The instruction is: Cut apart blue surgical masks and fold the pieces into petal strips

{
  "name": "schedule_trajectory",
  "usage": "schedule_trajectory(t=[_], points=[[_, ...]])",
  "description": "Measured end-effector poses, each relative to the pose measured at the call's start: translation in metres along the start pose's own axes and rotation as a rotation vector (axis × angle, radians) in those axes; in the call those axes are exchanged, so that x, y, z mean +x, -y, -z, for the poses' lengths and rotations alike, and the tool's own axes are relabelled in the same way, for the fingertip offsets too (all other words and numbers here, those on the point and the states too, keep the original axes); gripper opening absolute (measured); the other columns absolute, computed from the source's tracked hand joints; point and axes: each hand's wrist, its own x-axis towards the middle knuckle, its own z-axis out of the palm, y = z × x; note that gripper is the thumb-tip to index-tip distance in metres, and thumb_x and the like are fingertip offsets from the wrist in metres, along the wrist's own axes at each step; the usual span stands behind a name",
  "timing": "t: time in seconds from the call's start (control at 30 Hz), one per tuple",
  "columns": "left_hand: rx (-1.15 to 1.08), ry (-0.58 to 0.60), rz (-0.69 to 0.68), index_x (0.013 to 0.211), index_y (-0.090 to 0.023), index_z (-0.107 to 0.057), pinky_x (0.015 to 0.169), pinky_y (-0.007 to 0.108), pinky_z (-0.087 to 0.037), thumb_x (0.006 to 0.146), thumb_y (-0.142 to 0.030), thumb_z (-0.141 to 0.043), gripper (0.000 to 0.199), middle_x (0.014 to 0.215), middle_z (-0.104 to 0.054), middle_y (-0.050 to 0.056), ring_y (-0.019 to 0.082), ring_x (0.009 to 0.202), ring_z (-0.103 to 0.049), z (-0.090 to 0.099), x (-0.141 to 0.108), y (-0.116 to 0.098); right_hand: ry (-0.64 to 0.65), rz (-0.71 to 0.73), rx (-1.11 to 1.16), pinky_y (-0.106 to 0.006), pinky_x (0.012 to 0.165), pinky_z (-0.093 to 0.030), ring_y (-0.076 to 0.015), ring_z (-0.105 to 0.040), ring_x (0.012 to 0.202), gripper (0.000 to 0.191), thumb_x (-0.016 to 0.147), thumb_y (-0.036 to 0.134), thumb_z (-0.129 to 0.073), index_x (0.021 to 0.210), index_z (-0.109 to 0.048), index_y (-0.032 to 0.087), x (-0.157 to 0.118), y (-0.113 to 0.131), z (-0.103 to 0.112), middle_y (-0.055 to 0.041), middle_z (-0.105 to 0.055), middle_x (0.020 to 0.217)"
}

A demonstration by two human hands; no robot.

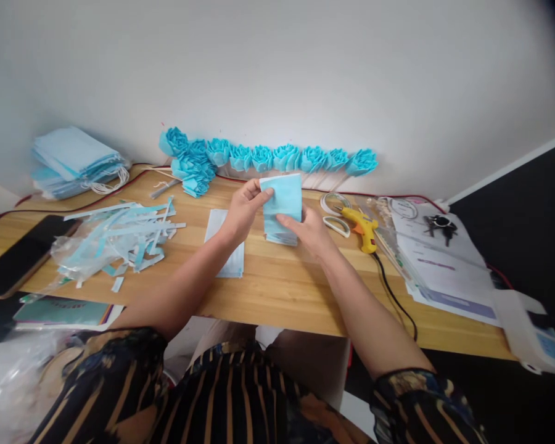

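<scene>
Left hand [246, 206] and right hand [311, 231] grip a thin stack [284, 200] of pale-blue, cloth-like rectangles above the wooden bench [277, 296] — thumbs pressed on its face. Another flat stack [231, 265] lies to its left. Seven ruffled blue flowers [287, 158] line the wall [277, 74] beside a cluster [194, 168] of more. Cut strips [139, 228] heap around one crumpled clear bag [63, 250] — whether any lie inside, I cannot tell.

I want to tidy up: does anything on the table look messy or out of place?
Yes: blue and white strips lie in a messy heap on the table at left, tangled with crumpled clear plastic, unlike the lined-up blue flowers. The held blue sheets look undamaged.
</scene>
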Motion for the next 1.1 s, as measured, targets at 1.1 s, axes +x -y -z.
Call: schedule_trajectory(t=[1.1], points=[[0.559, 0.032, -0.203, 0.082, -0.018, -0.055, 0.065, 0.025, -0.039, 0.091, -0.033, -0.052, 0.017, 0.074, -0.059, -0.001, 0.012, 0.068, -0.052, -0.014, -0.017, 0.007, -0.136, 0.202, -0.125, -0.031, 0.075, -0.051, -0.0176, -0.067, 0.083, 0.031, 0.088, 0.048, -0.061, 0.100, -0.070, 0.020, -0.005, 0.018, 0.011, -0.0031, -0.074, 0.090]])
